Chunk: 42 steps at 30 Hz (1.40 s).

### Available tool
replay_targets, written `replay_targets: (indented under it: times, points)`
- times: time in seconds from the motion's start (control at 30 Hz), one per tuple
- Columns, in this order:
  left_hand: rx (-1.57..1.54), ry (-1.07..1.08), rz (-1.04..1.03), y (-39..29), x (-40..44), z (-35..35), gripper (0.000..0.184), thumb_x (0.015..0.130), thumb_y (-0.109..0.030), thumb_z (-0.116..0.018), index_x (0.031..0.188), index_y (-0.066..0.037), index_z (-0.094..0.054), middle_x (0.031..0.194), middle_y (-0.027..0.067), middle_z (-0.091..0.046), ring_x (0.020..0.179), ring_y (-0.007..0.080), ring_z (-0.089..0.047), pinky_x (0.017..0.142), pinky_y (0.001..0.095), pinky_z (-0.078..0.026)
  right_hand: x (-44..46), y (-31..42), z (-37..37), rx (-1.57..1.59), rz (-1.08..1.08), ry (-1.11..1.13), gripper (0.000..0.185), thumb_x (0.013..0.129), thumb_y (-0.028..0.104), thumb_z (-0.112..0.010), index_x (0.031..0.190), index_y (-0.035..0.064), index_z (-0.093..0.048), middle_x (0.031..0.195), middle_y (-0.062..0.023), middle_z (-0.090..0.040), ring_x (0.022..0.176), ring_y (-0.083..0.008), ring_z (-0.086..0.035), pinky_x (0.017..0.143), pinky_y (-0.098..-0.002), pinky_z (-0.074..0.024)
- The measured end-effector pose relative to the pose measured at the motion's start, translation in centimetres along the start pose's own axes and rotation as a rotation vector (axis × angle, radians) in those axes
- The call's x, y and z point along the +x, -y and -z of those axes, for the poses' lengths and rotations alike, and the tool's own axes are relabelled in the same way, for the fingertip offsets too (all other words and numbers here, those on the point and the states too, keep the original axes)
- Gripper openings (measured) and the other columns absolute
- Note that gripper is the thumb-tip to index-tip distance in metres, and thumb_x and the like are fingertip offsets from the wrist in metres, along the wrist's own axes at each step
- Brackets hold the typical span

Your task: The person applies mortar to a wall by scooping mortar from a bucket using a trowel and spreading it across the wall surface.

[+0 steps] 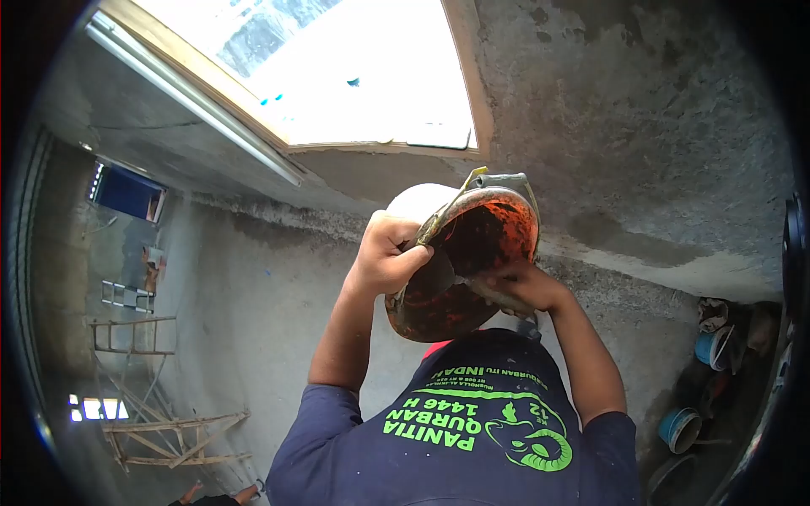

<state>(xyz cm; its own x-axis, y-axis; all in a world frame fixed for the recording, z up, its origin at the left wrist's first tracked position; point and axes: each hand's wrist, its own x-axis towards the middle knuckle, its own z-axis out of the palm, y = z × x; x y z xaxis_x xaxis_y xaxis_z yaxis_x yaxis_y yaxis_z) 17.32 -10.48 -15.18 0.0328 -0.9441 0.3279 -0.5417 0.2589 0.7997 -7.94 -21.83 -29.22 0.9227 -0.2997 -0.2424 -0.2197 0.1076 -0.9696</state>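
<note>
A bucket (506, 215), pale outside and orange inside with dark, dirty residue, is held up tilted in front of my chest, its mouth facing me. My left hand (390, 253) is closed on its left rim, thumb over the edge. My right hand (527, 288) reaches into the mouth from the right with its fingers closed around a mortar-smeared trowel (433, 277). The trowel's flat grey blade points left, near my left thumb. Part of its handle is hidden by my fingers. A grey and yellowish handle or strip lies over the bucket's top rim.
A bright window opening (371, 76) is in the rough plastered wall ahead. Wooden trestles (173, 430) and a small ladder (126, 297) stand at left. Buckets (679, 430) sit at right. Another person's hand (247, 493) shows at bottom left.
</note>
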Motion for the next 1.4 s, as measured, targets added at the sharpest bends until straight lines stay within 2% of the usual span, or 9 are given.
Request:
replay_targets:
  times: [0.17,0.27,0.37,0.43,0.67,1.0,1.13,1.23,1.4]
  points:
    - [-0.042,-0.054,0.045,1.8,-0.1,1.4,0.021,0.076,-0.004,-0.065,0.063,0.002,-0.050,0.052,0.0034,-0.038,0.049,0.0096,-0.033,0.046,0.0311,-0.029,-1.8,0.2,0.3,0.449,-0.044,0.136,0.043,0.105,0.034,-0.059,0.126,-0.0022,-0.068,0.088,-0.0101,-0.072,0.059,-0.0141,-0.063,0.049,-0.0282,-0.0486]
    - [-0.317,-0.251,0.157,2.4,-0.3,1.9,0.018,0.081,-0.002,-0.065,0.066,0.004,-0.056,0.063,-0.0065,-0.048,0.059,0.0034,-0.038,0.050,0.0273,-0.029,-3.7,0.7,0.4,0.568,0.033,0.135,0.052,0.101,0.033,-0.062,0.135,-0.0066,-0.059,0.094,-0.0130,-0.068,0.057,-0.0147,-0.060,0.046,-0.0261,-0.0451]
    - [-0.540,-0.482,0.185,0.7,0.6,1.3,0.012,0.084,-0.001,-0.061,0.072,0.003,-0.061,0.069,-0.0040,-0.058,0.061,0.0039,-0.045,0.055,0.0249,-0.033,-5.6,0.5,0.8,0.647,0.104,0.107,0.060,0.096,0.032,-0.066,0.139,-0.0086,-0.054,0.096,-0.0160,-0.066,0.056,-0.0146,-0.057,0.045,-0.0256,-0.0433]
    - [-0.521,-0.537,0.170,0.7,0.8,1.6,0.012,0.084,-0.001,-0.060,0.072,0.000,-0.061,0.070,-0.0025,-0.060,0.060,0.0049,-0.048,0.055,0.0245,-0.034,-6.7,0.8,1.4,0.775,0.133,-0.032,0.060,0.092,0.030,-0.069,0.133,-0.0114,-0.057,0.091,-0.0179,-0.067,0.051,-0.0155,-0.057,0.039,-0.0265,-0.0409]
    - [-0.497,-0.712,0.136,-2.3,2.5,0.7,0.021,0.081,-0.004,-0.063,0.062,-0.004,-0.053,0.061,-0.0079,-0.045,0.056,0.0041,-0.034,0.054,0.0278,-0.024,-10.7,6.5,4.8,0.608,0.369,-0.134,0.062,0.091,0.030,-0.070,0.133,-0.0131,-0.056,0.088,-0.0193,-0.069,0.050,-0.0163,-0.059,0.040,-0.0269,-0.0430]
    - [-0.632,-0.895,0.141,-5.5,2.9,0.9,0.024,0.079,-0.005,-0.065,0.059,-0.006,-0.051,0.061,-0.0062,-0.041,0.057,0.0070,-0.038,0.058,0.0276,-0.028,-16.4,19.9,5.2,0.373,0.750,-0.250,0.055,0.099,0.032,-0.059,0.133,-0.0107,-0.052,0.098,-0.0234,-0.069,0.050,-0.0169,-0.061,0.037,-0.0255,-0.0427]
    - [-0.703,-0.831,0.116,-6.1,2.6,1.3,0.023,0.079,-0.005,-0.064,0.060,-0.006,-0.052,0.061,-0.0050,-0.042,0.057,0.0082,-0.039,0.059,0.0272,-0.030,-16.3,24.2,5.2,0.270,0.876,-0.463,0.049,0.100,0.033,-0.058,0.127,-0.0078,-0.055,0.099,-0.0222,-0.068,0.050,-0.0178,-0.060,0.037,-0.0255,-0.0442]
    - [-0.739,-0.802,0.118,-5.5,2.6,1.6,0.021,0.081,-0.005,-0.064,0.062,-0.005,-0.055,0.061,-0.0041,-0.043,0.058,0.0093,-0.042,0.060,0.0273,-0.032,-15.8,25.9,5.2,0.338,0.907,-0.454,0.046,0.100,0.033,-0.057,0.125,-0.0059,-0.057,0.100,-0.0210,-0.068,0.052,-0.0176,-0.061,0.038,-0.0246,-0.0439]
    - [-0.952,-0.730,0.162,-3.8,3.3,2.8,0.017,0.084,-0.008,-0.061,0.068,-0.001,-0.062,0.067,-0.0005,-0.052,0.060,0.0117,-0.047,0.062,0.0273,-0.037,-15.4,27.0,3.2,0.160,0.977,-0.624,0.046,0.102,0.030,-0.057,0.131,-0.0052,-0.057,0.100,-0.0193,-0.068,0.056,-0.0171,-0.061,0.042,-0.0259,-0.0464]
